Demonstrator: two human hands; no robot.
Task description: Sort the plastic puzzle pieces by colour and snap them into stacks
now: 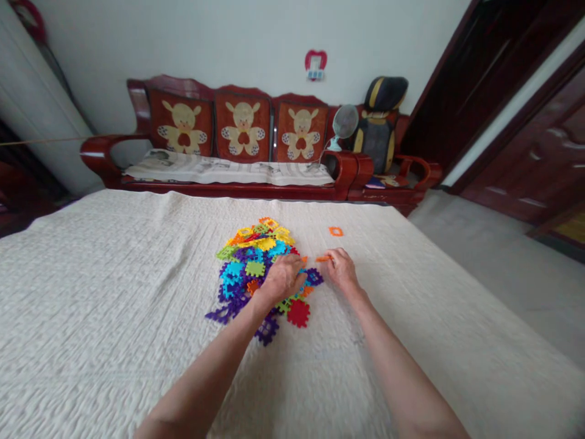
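Note:
A heap of flat, notched plastic pieces in purple, blue, green, yellow, orange and red lies on the white quilted cover (150,292). Over the heap's right side is my left hand (284,277), its fingers closed on an orange piece (304,261). Just right of the heap, my right hand (340,267) pinches another orange piece (323,258). A gap separates the two held pieces. One orange square frame (336,231) lies alone beyond my right hand. Near my wrists, a red piece (298,313) and a purple piece (267,330) lie at the heap's near edge.
Behind the covered surface stands a wooden sofa (103,152) with bear-patterned cushions (244,125). A small fan (345,122) is by its right armrest, beside a chair with a black and yellow seat cover (375,143). Dark doors are at the right.

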